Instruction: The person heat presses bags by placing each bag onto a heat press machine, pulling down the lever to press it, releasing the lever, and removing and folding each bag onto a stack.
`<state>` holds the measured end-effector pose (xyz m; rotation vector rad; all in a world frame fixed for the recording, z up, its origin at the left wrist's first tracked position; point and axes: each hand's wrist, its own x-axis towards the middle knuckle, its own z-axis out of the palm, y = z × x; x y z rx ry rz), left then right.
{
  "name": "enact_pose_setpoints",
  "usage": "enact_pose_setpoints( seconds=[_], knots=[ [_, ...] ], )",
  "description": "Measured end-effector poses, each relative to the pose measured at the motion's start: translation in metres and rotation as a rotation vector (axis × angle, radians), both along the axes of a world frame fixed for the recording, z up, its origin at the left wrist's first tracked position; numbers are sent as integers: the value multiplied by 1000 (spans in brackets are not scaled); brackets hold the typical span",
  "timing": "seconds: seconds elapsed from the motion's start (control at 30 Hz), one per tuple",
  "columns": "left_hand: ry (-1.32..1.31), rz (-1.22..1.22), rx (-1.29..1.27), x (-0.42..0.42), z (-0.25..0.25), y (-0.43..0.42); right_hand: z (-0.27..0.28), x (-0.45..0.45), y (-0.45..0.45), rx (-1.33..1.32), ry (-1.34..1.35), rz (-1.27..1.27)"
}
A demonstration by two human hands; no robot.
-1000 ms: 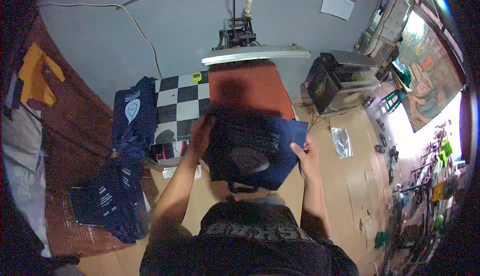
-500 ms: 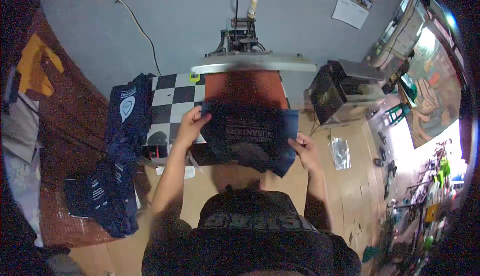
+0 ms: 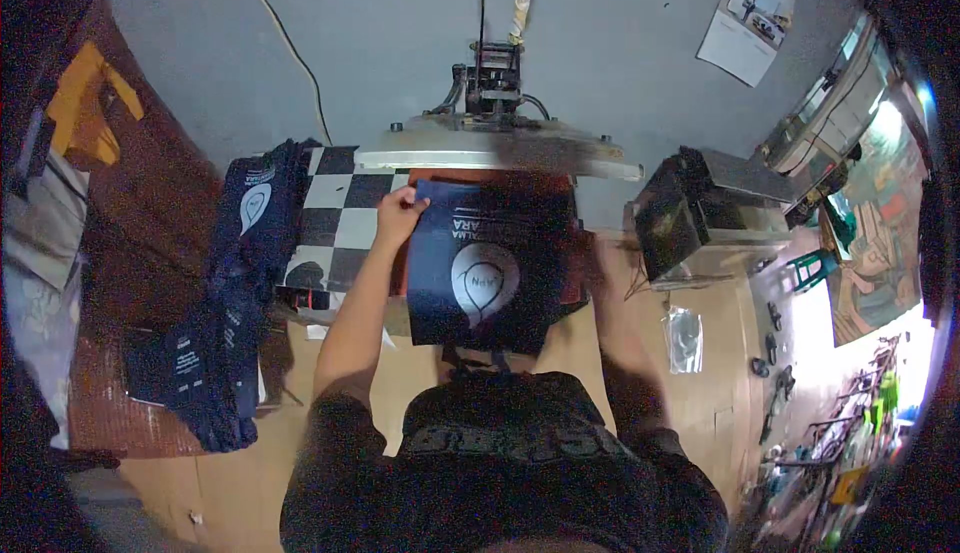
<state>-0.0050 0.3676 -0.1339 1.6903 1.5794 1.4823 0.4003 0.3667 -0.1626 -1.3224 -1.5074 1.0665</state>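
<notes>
A navy cloth piece (image 3: 485, 288) with a white drop-shaped print and lettering lies spread over the orange-red pad (image 3: 398, 275), its near part hanging past the front edge. My left hand (image 3: 400, 215) pinches its upper left corner. My right hand (image 3: 600, 263) is beside its right edge, dark and smeared, so its fingers cannot be made out. Just beyond the cloth, the pale plate of a press (image 3: 480, 158) stands raised above the pad.
Navy printed cloths (image 3: 250, 223) lie left of the checkered table (image 3: 350, 198). More dark cloths (image 3: 200, 363) are nearer on the brown cover. A black glass-sided box (image 3: 690, 218) stands right. A clear plastic bag (image 3: 685, 340) lies on the floor.
The cloth has moved forward onto the pad and now lies flatter, with its white print showing. Both hands have gone forward with it, and the view has shifted.
</notes>
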Motion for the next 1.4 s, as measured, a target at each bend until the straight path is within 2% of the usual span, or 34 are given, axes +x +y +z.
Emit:
enact_pose_setpoints(
  seconds=[0.1,0.23,0.27,0.37,0.5,0.63,0.73,0.77,0.83,0.87,0.9,0.97,1.03,1.07,1.17,1.2,1.3,1.4],
  knots=[
    [76,126,38,5,-17,2,-79,6,47,43,-432,-49],
    [217,183,-77,9,-29,-4,-103,9,63,-107,-398,28],
    [242,193,-74,8,-33,-6,-105,9,65,-23,-527,44],
    [306,208,-67,10,-37,-10,-90,2,56,149,-767,69],
    [311,308,-92,31,-14,-18,-40,-15,25,384,-761,-81],
    [435,272,-85,27,-32,-19,-6,-18,1,135,-583,-57],
    [341,330,132,26,-32,-17,24,-25,-5,-15,-664,-45],
    [346,317,135,29,-30,-23,-8,-21,5,-14,-681,-26],
    [211,359,127,38,-13,-52,-128,-8,59,10,-754,28],
    [141,383,122,43,-8,-68,-164,0,71,33,-760,28],
    [142,380,122,48,-7,-88,-172,4,68,32,-741,21],
    [119,465,183,53,-12,-132,-147,6,34,77,-595,-69],
    [-52,386,193,45,-44,-167,-127,4,-11,136,-435,-168],
    [-57,385,188,41,-55,-184,-122,3,-35,139,-364,-207],
    [-398,298,1,27,-84,-231,-121,5,-103,99,-174,-275],
    [-401,299,-1,18,-99,-232,-122,5,-122,60,-123,-278],
    [-292,188,-246,-2,-149,-231,-136,3,-153,-64,49,-257],
    [-319,143,-260,22,-136,-227,-195,4,-154,-211,473,-184]
  ],
)
